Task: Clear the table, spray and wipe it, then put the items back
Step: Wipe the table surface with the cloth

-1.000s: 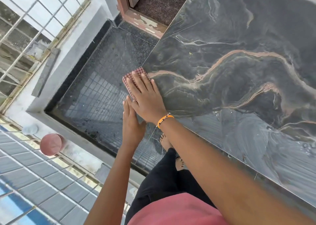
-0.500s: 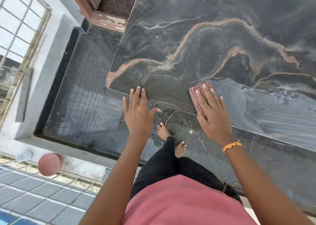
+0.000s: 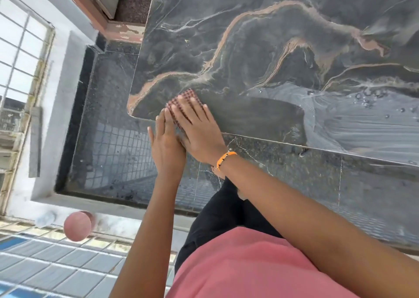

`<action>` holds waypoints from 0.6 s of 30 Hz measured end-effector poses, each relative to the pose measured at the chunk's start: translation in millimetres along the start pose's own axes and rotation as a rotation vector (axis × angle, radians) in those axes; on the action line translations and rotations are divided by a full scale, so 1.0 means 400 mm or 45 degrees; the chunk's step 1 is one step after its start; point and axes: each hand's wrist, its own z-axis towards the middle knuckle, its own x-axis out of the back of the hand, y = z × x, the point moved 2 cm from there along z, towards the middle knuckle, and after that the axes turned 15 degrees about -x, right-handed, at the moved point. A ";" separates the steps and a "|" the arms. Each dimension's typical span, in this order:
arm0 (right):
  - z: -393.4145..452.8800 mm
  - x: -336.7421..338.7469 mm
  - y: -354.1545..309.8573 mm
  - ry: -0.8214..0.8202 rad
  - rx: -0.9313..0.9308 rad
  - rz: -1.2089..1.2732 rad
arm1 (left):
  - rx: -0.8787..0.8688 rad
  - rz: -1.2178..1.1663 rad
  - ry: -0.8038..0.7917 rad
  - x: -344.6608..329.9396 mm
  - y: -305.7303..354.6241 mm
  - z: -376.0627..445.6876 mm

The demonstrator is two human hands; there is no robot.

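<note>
1. One pink round object, too blurred to identify, sits at 8 o'clock by the window ledge.
2. Left hand, fingers straight and together, is held at the bench edge, grasping nothing.
3. Right hand presses flat on the checkered cloth near the bench's rounded corner, at about 10 o'clock.
4. Wet streaks lie at 3 o'clock.

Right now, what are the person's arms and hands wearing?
Both forearms are bare, no sleeves or gloves in view. The right hand has an orange cord bracelet with small dark and pale beads at its wrist. The left hand and wrist carry nothing.
</note>
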 end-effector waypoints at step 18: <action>-0.222 0.230 0.695 0.419 -1.017 0.174 | -0.471 0.038 -0.388 -0.070 0.237 0.026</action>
